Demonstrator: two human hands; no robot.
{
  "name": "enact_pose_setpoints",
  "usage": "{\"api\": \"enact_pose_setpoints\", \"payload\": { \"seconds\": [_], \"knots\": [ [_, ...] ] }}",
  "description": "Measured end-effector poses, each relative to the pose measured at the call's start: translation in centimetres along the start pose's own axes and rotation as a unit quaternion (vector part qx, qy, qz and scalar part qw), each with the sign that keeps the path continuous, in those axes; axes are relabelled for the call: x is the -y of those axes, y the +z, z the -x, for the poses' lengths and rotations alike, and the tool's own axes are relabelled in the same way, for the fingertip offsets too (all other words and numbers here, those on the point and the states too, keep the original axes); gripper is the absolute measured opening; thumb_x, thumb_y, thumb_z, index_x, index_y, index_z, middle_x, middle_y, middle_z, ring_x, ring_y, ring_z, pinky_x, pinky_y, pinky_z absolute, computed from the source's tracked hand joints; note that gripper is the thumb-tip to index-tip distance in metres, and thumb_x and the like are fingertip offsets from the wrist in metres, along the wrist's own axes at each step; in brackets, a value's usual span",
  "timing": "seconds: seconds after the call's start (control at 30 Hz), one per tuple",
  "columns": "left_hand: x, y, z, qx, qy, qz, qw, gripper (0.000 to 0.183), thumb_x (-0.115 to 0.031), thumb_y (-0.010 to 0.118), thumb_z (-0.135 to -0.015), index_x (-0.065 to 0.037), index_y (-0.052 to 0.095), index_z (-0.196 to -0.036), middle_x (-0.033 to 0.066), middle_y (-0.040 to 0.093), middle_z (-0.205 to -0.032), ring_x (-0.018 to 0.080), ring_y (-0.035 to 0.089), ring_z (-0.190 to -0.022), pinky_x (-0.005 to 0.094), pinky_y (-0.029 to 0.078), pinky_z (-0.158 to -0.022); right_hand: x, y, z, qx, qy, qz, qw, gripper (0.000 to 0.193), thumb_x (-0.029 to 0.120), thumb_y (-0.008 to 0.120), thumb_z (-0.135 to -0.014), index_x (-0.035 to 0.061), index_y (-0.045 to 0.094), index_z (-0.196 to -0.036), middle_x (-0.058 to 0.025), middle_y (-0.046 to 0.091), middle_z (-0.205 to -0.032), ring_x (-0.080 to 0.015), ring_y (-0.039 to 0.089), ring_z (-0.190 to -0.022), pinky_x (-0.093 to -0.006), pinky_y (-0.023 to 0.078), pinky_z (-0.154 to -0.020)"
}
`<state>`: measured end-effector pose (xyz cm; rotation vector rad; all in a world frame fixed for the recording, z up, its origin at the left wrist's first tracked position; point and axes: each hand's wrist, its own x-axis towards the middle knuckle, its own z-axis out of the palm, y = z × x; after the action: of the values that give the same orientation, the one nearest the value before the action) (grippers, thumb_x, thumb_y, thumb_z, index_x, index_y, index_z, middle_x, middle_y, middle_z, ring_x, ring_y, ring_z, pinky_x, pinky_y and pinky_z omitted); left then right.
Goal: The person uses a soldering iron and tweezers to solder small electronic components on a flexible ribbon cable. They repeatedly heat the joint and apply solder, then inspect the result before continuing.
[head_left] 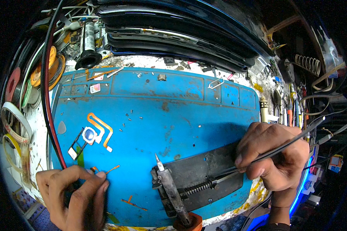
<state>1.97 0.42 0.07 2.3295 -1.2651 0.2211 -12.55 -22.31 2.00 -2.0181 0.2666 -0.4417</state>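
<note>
Pinched between the thumb and fingers of my left hand (75,196) is a small orange flex cable (113,168), just above the blue mat (142,123). My right hand (275,152) grips black tweezers (275,153), whose points lie over the dark metal board holder (189,167). Across the left end of that holder rests a soldering iron (171,188), its tip pointing away from me. Another thin flex cable (134,205) lies on the mat between my left hand and the iron. Beyond my left hand sits a button part with a long orange flex cable (106,131).
Tiny screws (128,117) are scattered mid-mat. Small parts sit in the mat's far compartments, including a card tray (216,83). Behind stands a stack of dark phone panels (181,38). A red-black cable (50,96) and tape rolls (17,119) are at left, tools (291,104) at right.
</note>
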Motion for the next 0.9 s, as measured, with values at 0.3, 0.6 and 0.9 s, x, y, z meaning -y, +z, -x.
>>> {"api": "enact_pose_setpoints", "payload": {
  "seconds": [0.3,0.6,0.9],
  "knots": [
    [0.25,0.14,-0.09,-0.009,0.021,-0.006,1.0,0.025,0.004,0.074,-0.06,-0.003,0.066,-0.082,0.0087,0.058,-0.078,0.0242,0.05,-0.077,0.0369,0.042,-0.072,-0.2,-0.02,0.11,-0.007,-0.006,0.001,1.0,0.038,0.034,0.077,-0.079,-0.0009,0.062,-0.073,-0.0096,0.063,-0.063,-0.0202,0.06,-0.054,-0.0298,0.047,-0.053],
    [0.23,0.1,-0.05,-0.006,0.023,-0.013,1.0,0.024,0.003,0.074,-0.06,-0.003,0.067,-0.083,0.0091,0.058,-0.079,0.0252,0.05,-0.077,0.0377,0.042,-0.074,-0.19,0.01,0.04,-0.025,0.012,0.021,0.999,0.039,0.034,0.074,-0.083,-0.002,0.062,-0.073,-0.0097,0.062,-0.061,-0.0191,0.059,-0.054,-0.0294,0.047,-0.054],
    [0.38,-0.18,-0.09,0.005,0.034,-0.017,0.999,0.024,0.002,0.074,-0.061,-0.003,0.067,-0.084,0.009,0.058,-0.081,0.0254,0.05,-0.08,0.0374,0.042,-0.075,0.17,0.1,0.19,-0.05,0.041,-0.002,0.998,0.036,0.03,0.073,-0.083,-0.0027,0.062,-0.073,-0.0106,0.062,-0.061,-0.0195,0.058,-0.053,-0.0296,0.047,-0.055]
  ]
}}
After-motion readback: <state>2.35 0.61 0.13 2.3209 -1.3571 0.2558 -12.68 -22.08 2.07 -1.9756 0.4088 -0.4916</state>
